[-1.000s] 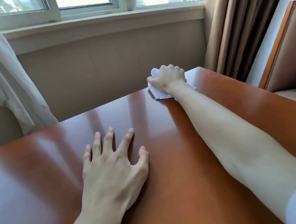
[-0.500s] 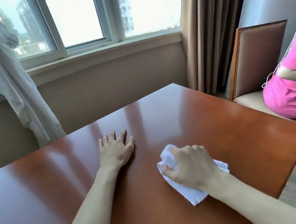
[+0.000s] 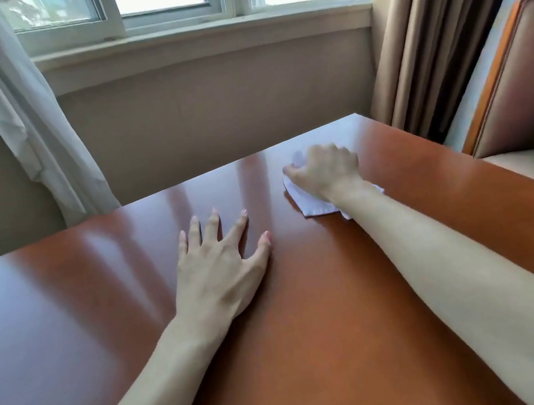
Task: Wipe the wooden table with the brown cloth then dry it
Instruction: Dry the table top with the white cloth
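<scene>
Drying appears to be the step in hand, judged from the white cloth in use where the task names a brown one for wiping. I work from the near edge outward.

Nearest me, the counter is bare polished wood, with both forearms stretched across it. The left hand rests palm-down near the middle, its fingers straight and spread, holding nothing. I use it as a brace only.

Farther out, toward the far right corner, the right hand lies on the white cloth. Its fingers are curled over the bunched cloth, gripping it and pressing it to the surface. A flat tail of cloth shows beside the wrist.

Procedure for a clean pass:
- Keep the cloth flat under the palm, not balled.
- Work in overlapping strokes along the far edge, then draw toward me.
- Hold even pressure; window glare makes damp streaks hard to judge.

No brown cloth is visible. Beyond the counter stand the wall, the window sill, a white curtain, a brown curtain and, at right, a padded chair.
</scene>
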